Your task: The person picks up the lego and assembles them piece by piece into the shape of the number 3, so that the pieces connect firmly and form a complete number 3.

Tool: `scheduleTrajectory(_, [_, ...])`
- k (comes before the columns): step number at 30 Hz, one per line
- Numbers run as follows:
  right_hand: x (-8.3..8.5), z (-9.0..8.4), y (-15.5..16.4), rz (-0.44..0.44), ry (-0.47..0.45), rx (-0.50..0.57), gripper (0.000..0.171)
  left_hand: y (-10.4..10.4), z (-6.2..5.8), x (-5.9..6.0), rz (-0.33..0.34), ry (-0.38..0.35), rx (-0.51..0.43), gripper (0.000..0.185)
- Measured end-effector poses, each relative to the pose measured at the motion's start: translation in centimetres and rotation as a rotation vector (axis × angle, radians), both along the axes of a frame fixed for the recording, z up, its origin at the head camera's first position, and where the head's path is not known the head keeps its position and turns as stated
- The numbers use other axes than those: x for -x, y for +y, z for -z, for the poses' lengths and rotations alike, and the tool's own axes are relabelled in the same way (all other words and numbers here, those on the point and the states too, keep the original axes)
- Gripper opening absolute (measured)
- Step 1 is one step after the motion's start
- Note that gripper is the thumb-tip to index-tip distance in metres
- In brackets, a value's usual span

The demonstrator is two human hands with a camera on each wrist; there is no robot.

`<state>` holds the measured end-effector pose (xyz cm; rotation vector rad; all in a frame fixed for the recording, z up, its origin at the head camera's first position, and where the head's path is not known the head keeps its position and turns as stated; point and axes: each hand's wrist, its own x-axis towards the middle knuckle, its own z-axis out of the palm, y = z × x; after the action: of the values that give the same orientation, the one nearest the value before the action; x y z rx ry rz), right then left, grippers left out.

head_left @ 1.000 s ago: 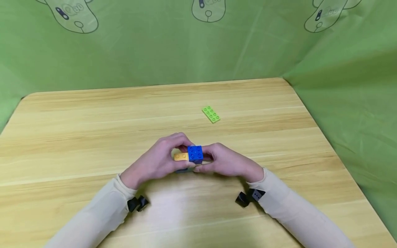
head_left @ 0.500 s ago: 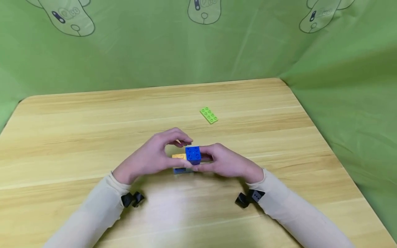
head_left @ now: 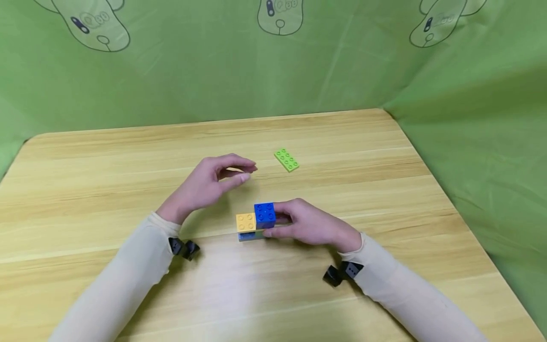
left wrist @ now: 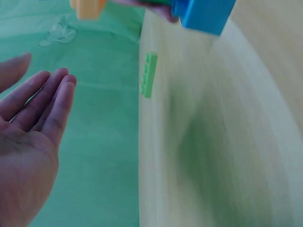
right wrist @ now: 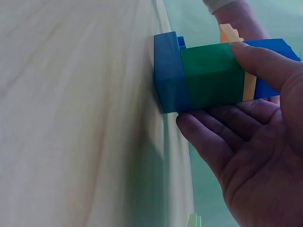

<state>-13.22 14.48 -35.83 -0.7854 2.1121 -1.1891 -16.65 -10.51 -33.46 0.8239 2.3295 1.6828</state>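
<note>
A small stack of toy bricks [head_left: 255, 222] stands on the wooden table [head_left: 107, 161]: a blue brick [head_left: 265, 214] and a yellow brick [head_left: 246, 222] on top, blue below. The right wrist view shows blue, green and yellow layers of the brick stack [right wrist: 203, 75]. My right hand [head_left: 309, 223] grips the stack from its right side, thumb and fingers curled round it. My left hand [head_left: 213, 180] hovers above the table, left of and beyond the stack, fingers relaxed and holding nothing; the left hand [left wrist: 33, 132] shows an empty palm in the left wrist view.
A flat light-green plate brick [head_left: 287, 159] lies on the table beyond the stack, and the same green plate [left wrist: 149, 74] shows in the left wrist view. Green cloth [head_left: 470, 118] hangs behind and to the right of the table.
My left hand has let go of the stack and lifted away up and to the left. The right hand and the stack stay in place.
</note>
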Motion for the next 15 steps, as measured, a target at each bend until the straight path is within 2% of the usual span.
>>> scheduleTrajectory(4, [0.0, 0.0, -0.1, -0.012, 0.018, -0.019, 0.036, 0.1, 0.4, 1.2, -0.031, -0.012, 0.028, 0.03])
scheduleTrajectory(15, [0.1, 0.0, 0.0, -0.013, 0.008, -0.001, 0.035, 1.9, 0.7, 4.8, -0.023, -0.017, 0.123, 0.038])
